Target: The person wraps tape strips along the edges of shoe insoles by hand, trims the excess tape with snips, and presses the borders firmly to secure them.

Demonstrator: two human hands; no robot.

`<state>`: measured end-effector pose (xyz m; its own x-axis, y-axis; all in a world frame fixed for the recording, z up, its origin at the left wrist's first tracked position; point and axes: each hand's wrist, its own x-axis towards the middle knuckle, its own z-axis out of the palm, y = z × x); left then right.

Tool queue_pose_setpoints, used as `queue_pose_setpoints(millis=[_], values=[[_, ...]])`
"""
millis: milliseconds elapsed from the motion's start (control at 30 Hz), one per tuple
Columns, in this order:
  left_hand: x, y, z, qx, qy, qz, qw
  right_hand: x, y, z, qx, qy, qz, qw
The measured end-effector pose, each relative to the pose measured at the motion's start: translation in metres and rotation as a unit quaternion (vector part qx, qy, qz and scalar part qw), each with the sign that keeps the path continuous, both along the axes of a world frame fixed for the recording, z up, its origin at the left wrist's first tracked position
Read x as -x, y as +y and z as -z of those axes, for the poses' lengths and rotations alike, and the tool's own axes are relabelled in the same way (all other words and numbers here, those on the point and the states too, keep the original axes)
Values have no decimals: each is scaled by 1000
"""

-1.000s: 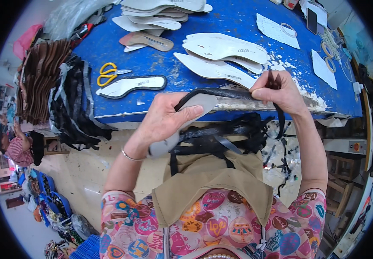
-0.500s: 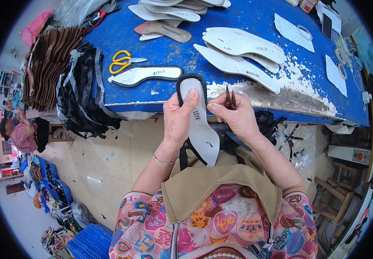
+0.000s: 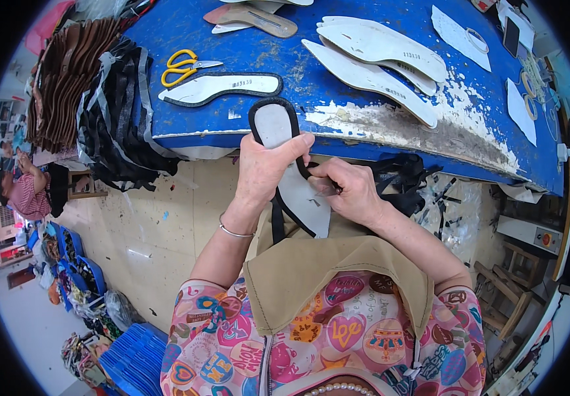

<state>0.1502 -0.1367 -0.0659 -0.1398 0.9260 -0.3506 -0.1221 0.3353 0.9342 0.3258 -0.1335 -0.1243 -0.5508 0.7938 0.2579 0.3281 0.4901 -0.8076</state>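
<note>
In the head view, the held insole [image 3: 273,127] is in the air in front of the worktop [image 3: 298,79], its rounded end overlapping the near edge and its narrower end pointing down toward the wearer's apron [image 3: 324,257]. The left hand [image 3: 262,165] grips it around the middle, thumb across the pale face. The right hand [image 3: 354,188] has its fingers bunched tight at the right-hand rim, apparently pinching the black edging [image 3: 273,101] there; something dark shows between them, but what it is cannot be told. The edging already runs round the rounded end and down the left side, so this insole looks more than half bound; the right side below the fingers appears bare, as does the lower tip. Along the worktop's near edge, toward its left corner, an edged insole [image 3: 225,87] lies with a dark border along most of its outline, seemingly further along, just beside yellow-handled scissors [image 3: 194,65]. Toward the right of the near edge, plain insoles [image 3: 391,56] overlap with no border visible, seemingly unworked, while dark strips [image 3: 116,109] hang at the left edge
</note>
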Motion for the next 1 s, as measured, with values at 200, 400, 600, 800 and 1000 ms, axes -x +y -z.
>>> queue_pose_setpoints(millis=[200, 400, 600, 800, 1000], values=[[-5, -29, 46, -95, -59, 69, 991, -4, 6, -5, 299, 115, -1, 947], [14, -12, 22, -104, -212, -1, 972, -28, 32, -36, 450, 173, 35, 876], [7, -1, 9, -130, -168, -119, 970, -31, 17, -34, 484, 151, 58, 860], [3, 9, 17, -127, -169, -123, 970, -23, 10, -28, 478, 163, 55, 861], [-3, 11, 17, -130, -121, -130, 975, -32, 11, -20, 487, 111, 25, 866]])
